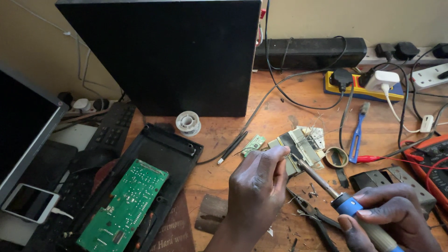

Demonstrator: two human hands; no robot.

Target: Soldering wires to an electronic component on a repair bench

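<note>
My right hand [389,217] grips a soldering iron [343,201] by its blue and cream handle, its metal tip touching a small transformer [302,145] on the wooden desk [280,112]. My left hand [258,183] is pinched together just left of the transformer, apparently holding a thin strand of solder wire against it; the wire itself is barely visible. Fine loose wires stick up from the transformer.
A black open casing [172,151] with a green circuit board [123,205] lies at left. Also here: a solder spool [188,123], small green board [253,144], pliers [312,210], blue-handled tool [357,135], tape roll [337,157], multimeter [431,158], power strips [364,91], black panel [161,56], phone [30,203].
</note>
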